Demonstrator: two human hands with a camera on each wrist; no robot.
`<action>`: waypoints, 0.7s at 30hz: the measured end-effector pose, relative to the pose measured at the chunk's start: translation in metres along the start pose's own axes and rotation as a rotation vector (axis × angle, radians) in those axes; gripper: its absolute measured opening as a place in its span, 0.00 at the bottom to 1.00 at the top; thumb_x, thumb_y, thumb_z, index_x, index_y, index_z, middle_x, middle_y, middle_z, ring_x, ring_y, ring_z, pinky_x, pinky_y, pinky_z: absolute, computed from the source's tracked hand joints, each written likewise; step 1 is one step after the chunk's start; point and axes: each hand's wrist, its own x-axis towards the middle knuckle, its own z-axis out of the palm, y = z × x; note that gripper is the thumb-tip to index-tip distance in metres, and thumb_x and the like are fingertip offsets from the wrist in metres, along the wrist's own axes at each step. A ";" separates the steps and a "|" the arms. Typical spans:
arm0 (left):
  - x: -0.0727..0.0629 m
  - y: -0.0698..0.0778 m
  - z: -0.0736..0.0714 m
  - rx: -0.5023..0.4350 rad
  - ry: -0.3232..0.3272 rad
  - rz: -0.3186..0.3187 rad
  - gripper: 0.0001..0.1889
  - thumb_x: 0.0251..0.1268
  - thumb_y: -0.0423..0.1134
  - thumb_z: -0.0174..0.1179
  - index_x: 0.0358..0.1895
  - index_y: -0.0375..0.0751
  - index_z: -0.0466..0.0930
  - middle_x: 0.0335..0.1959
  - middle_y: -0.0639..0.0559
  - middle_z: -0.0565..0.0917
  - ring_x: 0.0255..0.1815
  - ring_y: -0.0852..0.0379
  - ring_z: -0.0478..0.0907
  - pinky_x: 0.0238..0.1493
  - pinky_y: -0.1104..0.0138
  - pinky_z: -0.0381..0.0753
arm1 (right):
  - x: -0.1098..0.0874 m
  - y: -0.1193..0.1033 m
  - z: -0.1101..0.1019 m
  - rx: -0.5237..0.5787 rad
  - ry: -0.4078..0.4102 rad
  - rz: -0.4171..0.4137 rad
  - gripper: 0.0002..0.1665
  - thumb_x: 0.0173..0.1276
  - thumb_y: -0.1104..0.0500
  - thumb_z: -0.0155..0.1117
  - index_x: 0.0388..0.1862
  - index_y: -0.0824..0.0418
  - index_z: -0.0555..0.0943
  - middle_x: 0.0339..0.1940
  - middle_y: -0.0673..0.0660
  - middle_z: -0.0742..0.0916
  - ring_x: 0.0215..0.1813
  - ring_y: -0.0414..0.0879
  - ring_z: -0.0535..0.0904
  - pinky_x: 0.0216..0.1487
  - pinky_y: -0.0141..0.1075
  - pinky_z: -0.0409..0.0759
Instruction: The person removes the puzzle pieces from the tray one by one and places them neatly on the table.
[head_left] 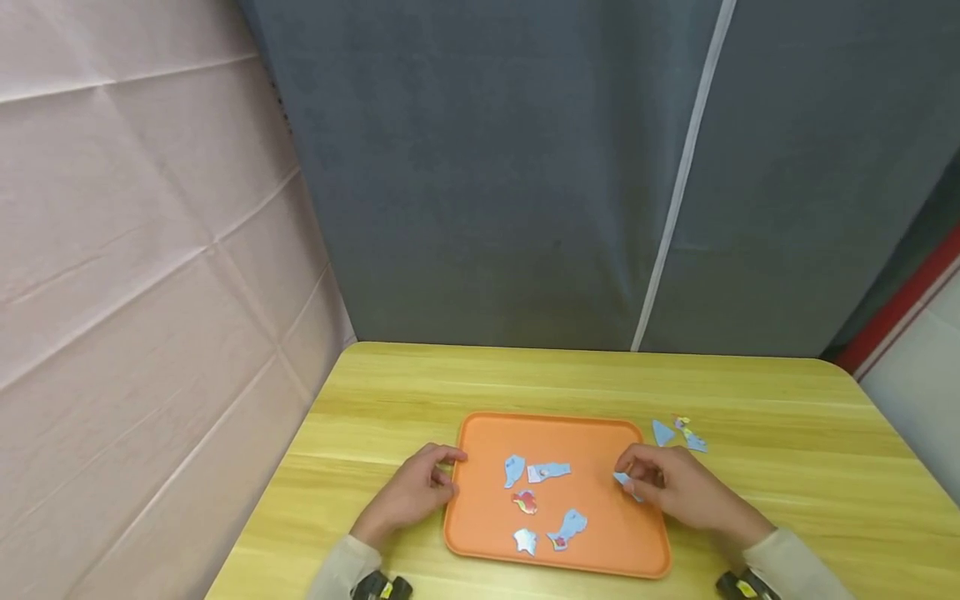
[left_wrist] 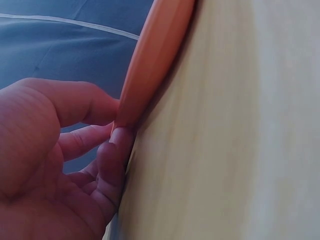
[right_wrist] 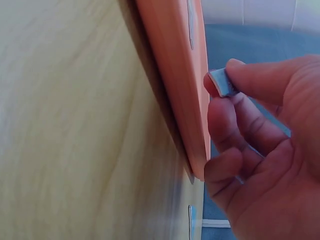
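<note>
My right hand (head_left: 667,483) pinches a small light-blue puzzle piece (right_wrist: 223,83) between thumb and fingers, over the right side of an orange tray (head_left: 615,542). At the tray's left rim, my left hand (head_left: 415,492) holds the edge with thumb and fingertips, seen close up in the left wrist view. Inside the tray lie several flat, irregular puzzle pieces: a blue one (head_left: 514,471), a blue and white strip (head_left: 548,472), a red one (head_left: 525,502), a pale one (head_left: 525,541) and a blue one with a red patch (head_left: 567,530).
Beyond the tray's right side, a blue triangular piece (head_left: 662,432) and some multicoloured pieces (head_left: 690,435) lie on the wooden table (head_left: 405,383). A grey curtain (head_left: 487,183) hangs behind the table, and a pale cloth (head_left: 135,250) hangs on the left.
</note>
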 end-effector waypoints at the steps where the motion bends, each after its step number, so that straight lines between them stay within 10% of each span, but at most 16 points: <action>1: 0.000 0.000 0.000 0.001 0.000 0.000 0.23 0.72 0.32 0.65 0.69 0.44 0.79 0.60 0.46 0.78 0.44 0.56 0.81 0.38 0.68 0.82 | 0.000 0.001 0.000 0.002 0.001 0.007 0.06 0.75 0.62 0.70 0.48 0.54 0.83 0.30 0.47 0.89 0.30 0.36 0.82 0.29 0.32 0.80; 21: 0.000 0.002 0.000 -0.004 -0.001 0.004 0.22 0.73 0.33 0.65 0.68 0.44 0.79 0.59 0.45 0.78 0.44 0.56 0.80 0.37 0.68 0.81 | -0.005 0.000 -0.017 -0.085 0.082 0.103 0.13 0.74 0.60 0.71 0.56 0.56 0.85 0.32 0.42 0.88 0.28 0.32 0.79 0.36 0.27 0.77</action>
